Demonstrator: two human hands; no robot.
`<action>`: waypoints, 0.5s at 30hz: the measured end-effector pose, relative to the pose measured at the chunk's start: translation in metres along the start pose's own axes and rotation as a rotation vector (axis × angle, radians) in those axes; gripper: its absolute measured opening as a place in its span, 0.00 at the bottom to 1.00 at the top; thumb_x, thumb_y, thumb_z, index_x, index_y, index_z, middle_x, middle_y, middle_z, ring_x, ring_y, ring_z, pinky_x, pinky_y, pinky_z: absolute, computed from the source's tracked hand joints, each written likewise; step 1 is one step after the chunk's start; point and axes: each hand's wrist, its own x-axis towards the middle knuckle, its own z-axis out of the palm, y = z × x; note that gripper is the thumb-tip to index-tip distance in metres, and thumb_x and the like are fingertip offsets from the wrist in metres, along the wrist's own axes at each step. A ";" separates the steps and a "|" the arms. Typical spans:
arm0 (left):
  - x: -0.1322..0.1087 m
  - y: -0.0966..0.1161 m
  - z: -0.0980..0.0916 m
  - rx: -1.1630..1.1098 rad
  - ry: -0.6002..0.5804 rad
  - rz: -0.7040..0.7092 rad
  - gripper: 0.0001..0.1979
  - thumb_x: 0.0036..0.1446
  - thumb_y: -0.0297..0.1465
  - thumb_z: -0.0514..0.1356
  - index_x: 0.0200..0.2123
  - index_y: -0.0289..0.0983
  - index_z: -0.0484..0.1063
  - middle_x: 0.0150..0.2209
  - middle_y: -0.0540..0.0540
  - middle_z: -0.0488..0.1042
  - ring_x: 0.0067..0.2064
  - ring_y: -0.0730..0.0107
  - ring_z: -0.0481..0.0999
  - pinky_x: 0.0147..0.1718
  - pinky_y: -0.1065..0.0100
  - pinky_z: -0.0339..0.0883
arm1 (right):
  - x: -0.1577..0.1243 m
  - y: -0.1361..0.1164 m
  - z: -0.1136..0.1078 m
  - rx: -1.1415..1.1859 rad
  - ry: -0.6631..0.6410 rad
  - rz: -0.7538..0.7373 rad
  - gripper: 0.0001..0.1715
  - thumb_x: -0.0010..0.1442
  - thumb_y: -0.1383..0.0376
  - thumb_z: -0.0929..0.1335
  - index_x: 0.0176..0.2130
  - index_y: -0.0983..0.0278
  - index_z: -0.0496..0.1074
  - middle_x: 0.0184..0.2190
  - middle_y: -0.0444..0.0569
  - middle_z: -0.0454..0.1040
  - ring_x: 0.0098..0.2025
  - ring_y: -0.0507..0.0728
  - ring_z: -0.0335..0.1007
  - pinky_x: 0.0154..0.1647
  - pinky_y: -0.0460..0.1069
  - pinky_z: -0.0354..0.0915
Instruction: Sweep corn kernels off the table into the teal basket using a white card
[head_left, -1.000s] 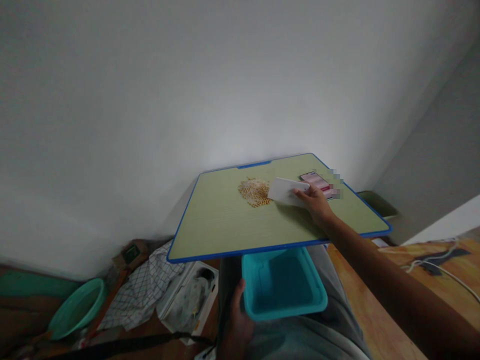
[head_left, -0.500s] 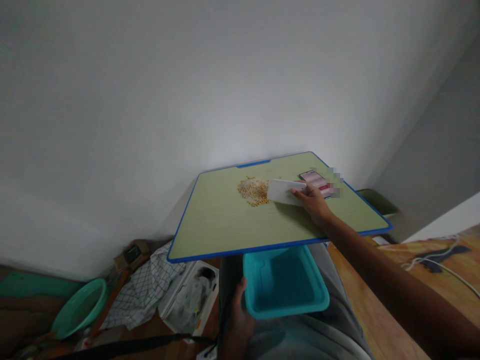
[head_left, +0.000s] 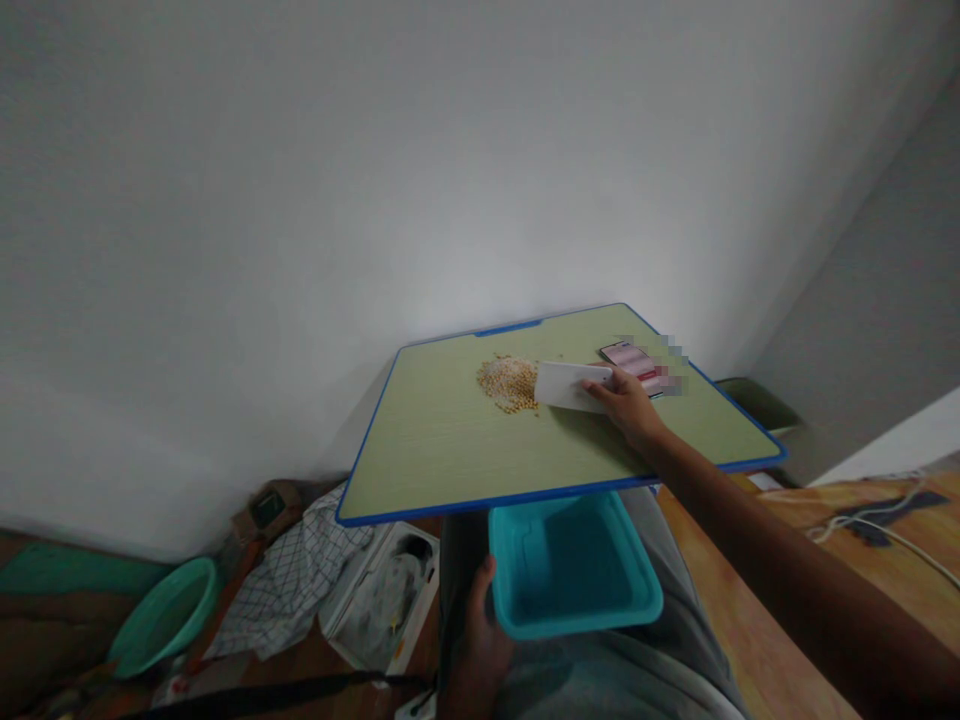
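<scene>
The right hand (head_left: 628, 408) reaches out over the bench (head_left: 450, 450), a pale green board with a blue rim, and is closed on the right end of a white card (head_left: 570, 386). The card lies low across the bench top, its left edge touching the right side of a pile of yellow grains (head_left: 508, 382). The grains sit toward the far middle of the bench, a few loose ones just near the card's lower left corner.

The left hand (head_left: 480, 640) is low in the view, under the near edge of the bench, with its thumb up along the left wall of a teal tub (head_left: 574, 565) and its fingers hidden beneath; it grips the tub's left side. The tub rests on the person's lap, on grey trousers (head_left: 622, 680), its open mouth just below and near the bench's near rim.

A phone (head_left: 628, 356) lies on the bench just beyond the right hand, at the far right, partly blurred. On the floor to the left are a checked cloth (head_left: 289, 590), a green basin (head_left: 161, 615) and a white box (head_left: 386, 595) beside the cloth. A white cable (head_left: 885, 530) runs over the orange floor at the right. A plain grey wall (head_left: 375, 180) stands behind the bench.
</scene>
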 end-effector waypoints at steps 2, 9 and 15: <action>-0.006 0.001 0.006 -0.070 0.004 -0.070 0.51 0.25 0.67 0.81 0.46 0.37 0.84 0.47 0.29 0.84 0.66 0.31 0.79 0.69 0.45 0.70 | 0.000 0.001 0.000 0.004 0.001 0.000 0.33 0.48 0.41 0.83 0.42 0.59 0.80 0.35 0.47 0.83 0.38 0.61 0.77 0.40 0.53 0.72; 0.001 -0.014 -0.020 0.145 0.084 0.201 0.37 0.43 0.55 0.79 0.50 0.39 0.83 0.56 0.32 0.83 0.67 0.38 0.78 0.76 0.49 0.61 | 0.000 0.002 0.000 0.025 0.010 0.001 0.34 0.46 0.41 0.83 0.42 0.59 0.80 0.34 0.46 0.83 0.37 0.60 0.77 0.39 0.52 0.71; 0.010 -0.017 -0.023 0.165 0.131 0.205 0.37 0.45 0.60 0.78 0.49 0.40 0.86 0.60 0.34 0.82 0.76 0.36 0.68 0.79 0.49 0.53 | -0.003 -0.002 -0.002 0.032 0.002 0.027 0.34 0.46 0.40 0.84 0.43 0.59 0.81 0.34 0.46 0.84 0.36 0.60 0.78 0.38 0.52 0.72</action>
